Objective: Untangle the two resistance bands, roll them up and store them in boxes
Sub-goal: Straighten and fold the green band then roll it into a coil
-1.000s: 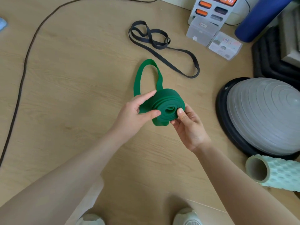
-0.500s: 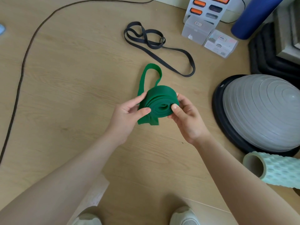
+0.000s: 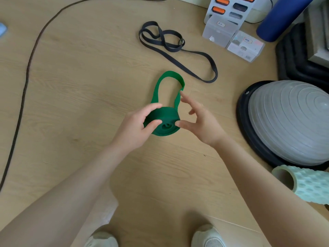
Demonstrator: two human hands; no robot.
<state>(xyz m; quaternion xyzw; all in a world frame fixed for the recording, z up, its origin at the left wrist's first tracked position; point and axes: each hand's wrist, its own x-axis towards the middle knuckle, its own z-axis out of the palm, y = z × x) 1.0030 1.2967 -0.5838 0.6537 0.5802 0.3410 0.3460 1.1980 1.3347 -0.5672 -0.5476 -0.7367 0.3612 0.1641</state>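
Note:
A green resistance band [image 3: 164, 115] is mostly wound into a roll above the wooden floor, with a loose loop [image 3: 170, 74] standing out from its far side. My left hand [image 3: 135, 129] grips the roll between thumb and fingers. My right hand [image 3: 201, 122] has its fingers spread; its thumb tip touches the roll's right edge and its index finger reaches the loop. A black resistance band [image 3: 178, 49] lies loosely coiled on the floor farther away. Two clear plastic boxes [image 3: 219, 32] [image 3: 245, 45] sit at the back right.
A grey balance dome [image 3: 288, 122] on a black base stands to the right, with a pale green foam roller [image 3: 306, 186] in front of it. A dark cable [image 3: 26, 73] curves along the left. A blue rolled mat [image 3: 281, 16] and black mats [image 3: 299, 63] fill the far right corner.
My right hand has let go of the roll and spread its fingers toward the loose loop. My left hand keeps hold of the roll, and the loop is now wider.

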